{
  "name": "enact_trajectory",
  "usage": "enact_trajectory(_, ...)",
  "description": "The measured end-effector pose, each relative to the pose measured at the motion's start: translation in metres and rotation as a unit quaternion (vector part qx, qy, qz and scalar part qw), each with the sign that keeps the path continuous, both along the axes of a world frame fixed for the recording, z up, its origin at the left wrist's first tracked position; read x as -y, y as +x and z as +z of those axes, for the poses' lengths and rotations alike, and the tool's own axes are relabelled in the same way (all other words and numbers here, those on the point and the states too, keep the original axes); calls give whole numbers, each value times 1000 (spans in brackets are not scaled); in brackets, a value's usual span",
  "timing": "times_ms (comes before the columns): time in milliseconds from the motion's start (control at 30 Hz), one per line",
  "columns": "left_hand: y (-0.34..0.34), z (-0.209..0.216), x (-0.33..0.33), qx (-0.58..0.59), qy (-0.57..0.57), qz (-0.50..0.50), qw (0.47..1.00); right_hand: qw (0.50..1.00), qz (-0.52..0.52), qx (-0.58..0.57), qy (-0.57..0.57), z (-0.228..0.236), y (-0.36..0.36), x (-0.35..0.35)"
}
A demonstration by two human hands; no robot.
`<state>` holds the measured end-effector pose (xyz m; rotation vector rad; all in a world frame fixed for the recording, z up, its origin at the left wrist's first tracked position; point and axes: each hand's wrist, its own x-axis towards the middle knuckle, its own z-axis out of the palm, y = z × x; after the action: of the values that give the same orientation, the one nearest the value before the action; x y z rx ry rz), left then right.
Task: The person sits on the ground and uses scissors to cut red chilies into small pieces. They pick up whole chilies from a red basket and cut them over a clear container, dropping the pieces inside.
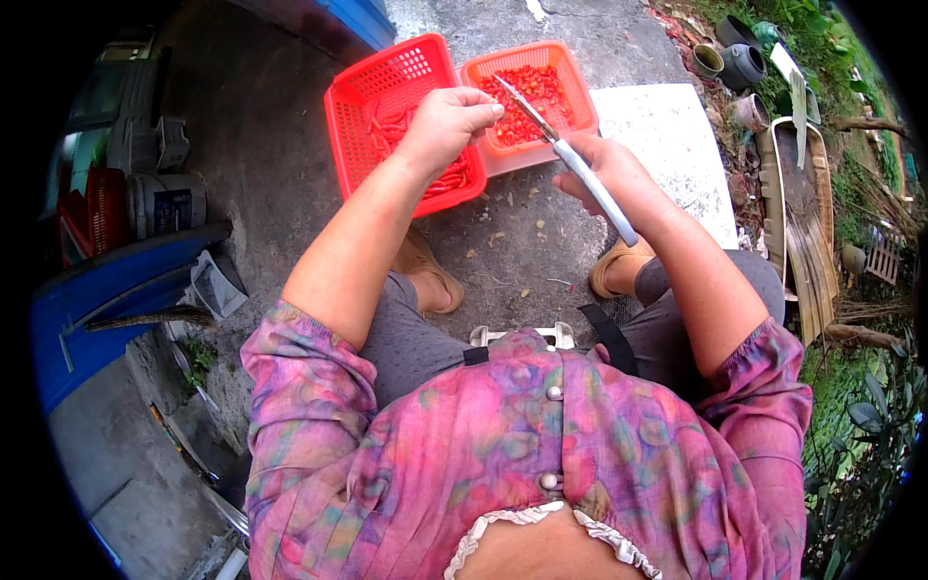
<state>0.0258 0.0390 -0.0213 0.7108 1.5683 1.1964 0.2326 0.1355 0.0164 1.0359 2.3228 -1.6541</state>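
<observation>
One pair of scissors [574, 162] in the upper middle of the frame, right hand [619, 172] gripping the handles, blades over a small orange basket [582, 92] of chopped red peppers [553, 85]. Left hand [447, 126]'s near the blades, can't tell if it's gripping anything. Bigger red basket [345, 126] just left, whole peppers [454, 180] inside.

Grey concrete floor [280, 155]: red basket [350, 145], smaller orange-red basket [578, 92] beside.

- R hand [614, 174] grips scissors [570, 159], blades [526, 105] over pink-red basket [577, 75] w/ chopped chilies [543, 87].
- L hand [447, 124] nr blades, grip unclear.
- Bright-red basket [382, 79] alongside w/ whole chilies [389, 128].
</observation>
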Motion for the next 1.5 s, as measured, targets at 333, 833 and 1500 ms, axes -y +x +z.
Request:
enact_trajectory(333,13,-3,-4,-4,8,2,1000,997,-15,-6,-80,1,1,1)
enact_trajectory(833,-117,-36,40,-427,-168,-69,886,995,-59,41,-75,-2,1,-4)
enact_trajectory(1500,-89,-78,62,-425,-433,-127,785,999,11,38,17,-9,-1,-5)
